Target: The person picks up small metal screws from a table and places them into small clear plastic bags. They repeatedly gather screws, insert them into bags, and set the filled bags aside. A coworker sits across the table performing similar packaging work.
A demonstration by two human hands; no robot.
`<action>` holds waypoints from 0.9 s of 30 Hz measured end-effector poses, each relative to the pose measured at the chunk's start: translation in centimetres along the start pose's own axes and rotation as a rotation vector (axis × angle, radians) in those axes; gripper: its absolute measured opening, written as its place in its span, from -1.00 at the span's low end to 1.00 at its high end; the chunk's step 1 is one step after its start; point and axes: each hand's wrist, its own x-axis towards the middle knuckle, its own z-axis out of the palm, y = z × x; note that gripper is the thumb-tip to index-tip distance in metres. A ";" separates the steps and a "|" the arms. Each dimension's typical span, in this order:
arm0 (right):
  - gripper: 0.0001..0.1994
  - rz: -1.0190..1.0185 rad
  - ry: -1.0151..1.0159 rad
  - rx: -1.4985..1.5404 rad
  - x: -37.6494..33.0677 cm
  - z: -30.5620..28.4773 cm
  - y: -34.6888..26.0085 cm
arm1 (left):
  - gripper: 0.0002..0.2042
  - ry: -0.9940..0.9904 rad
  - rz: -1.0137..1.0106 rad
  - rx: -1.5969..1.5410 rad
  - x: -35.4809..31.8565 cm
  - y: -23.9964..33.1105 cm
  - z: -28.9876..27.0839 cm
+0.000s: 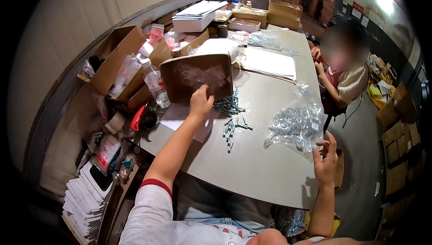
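Observation:
A brown cardboard box (pixel 164 87) is tipped so its opening faces me, with crumpled clear plastic bags (pixel 200 75) inside. My left hand (pixel 201 103) reaches to its lower rim, fingers curled together against the plastic; whether they pinch a bag is hidden. Behind and below that hand, metal bolts (pixel 230 130) lie loose on the grey table (pixel 234 173). Toward the right edge sits a clear plastic bag filled with bolts (pixel 297 126). Just beside its near corner, my right hand (pixel 325 159) is raised with fingers apart and nothing in it.
Left of the box stand a water bottle (pixel 154 83), a red-and-black tape dispenser (pixel 144 118) and open cartons (pixel 114 63). Beyond lie a paper stack (pixel 270 64) and another bag of hardware (pixel 265 40). A person (pixel 346 65) sits at the table's right side.

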 end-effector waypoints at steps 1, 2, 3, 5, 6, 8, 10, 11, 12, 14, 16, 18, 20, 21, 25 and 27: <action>-0.44 -0.007 0.000 0.014 0.7 0.8 -0.9 | -0.67 -0.107 -0.118 0.090 1.1 -0.7 0.3; -0.44 -0.008 -0.002 0.015 1.3 1.6 -2.0 | -0.64 -0.224 -0.240 0.167 2.3 0.2 0.5; -0.46 -0.076 0.037 0.012 1.9 2.3 -2.8 | -0.60 -0.338 -0.360 0.245 2.9 0.7 0.7; -0.48 -0.220 0.117 0.015 3.2 3.6 -4.0 | -0.58 -0.207 -0.279 0.265 2.9 0.1 2.3; -0.50 -0.243 0.112 0.014 3.6 4.2 -4.5 | -0.57 -0.137 -0.239 0.277 3.1 -0.3 2.9; -0.54 -0.281 0.107 0.003 3.7 5.2 -4.9 | -0.64 -0.246 -0.353 0.250 3.9 -1.0 3.6; -0.60 -0.275 0.082 0.023 4.0 5.7 -5.2 | -0.69 -0.247 -0.289 0.183 3.8 -1.5 3.4; -0.61 -0.280 0.062 0.031 3.9 6.1 -5.0 | -0.71 -0.191 -0.321 0.085 3.6 -1.9 3.2; -0.62 -0.285 0.041 0.040 3.9 6.5 -4.8 | -0.73 -0.133 -0.354 -0.013 3.4 -2.3 3.0; -0.71 -0.161 -0.087 0.074 3.9 6.9 -4.4 | -0.80 -0.096 -0.328 -0.223 2.9 -0.8 2.5; -0.75 -0.085 -0.266 0.071 4.2 7.9 -3.9 | -0.87 -0.141 -0.231 -0.480 1.1 4.2 0.3; -0.79 -0.052 -0.456 0.115 4.2 9.6 -4.6 | -0.91 -0.190 0.021 -0.430 -1.3 7.3 -0.4; -0.79 0.072 -0.477 0.236 3.9 11.4 -5.4 | -0.90 -0.486 -0.268 -0.850 -3.4 10.4 0.1; -0.79 0.081 -0.449 0.302 3.6 12.2 -5.4 | -0.88 -0.557 -0.292 -0.880 -4.2 11.6 -0.1; -0.79 0.102 -0.332 0.352 1.8 13.4 -4.6 | -0.83 -0.792 -0.575 -1.250 -6.7 11.9 0.1; -0.80 0.117 -0.316 0.321 1.9 13.3 -4.9 | -0.81 -0.860 -0.573 -1.266 -7.2 11.6 0.3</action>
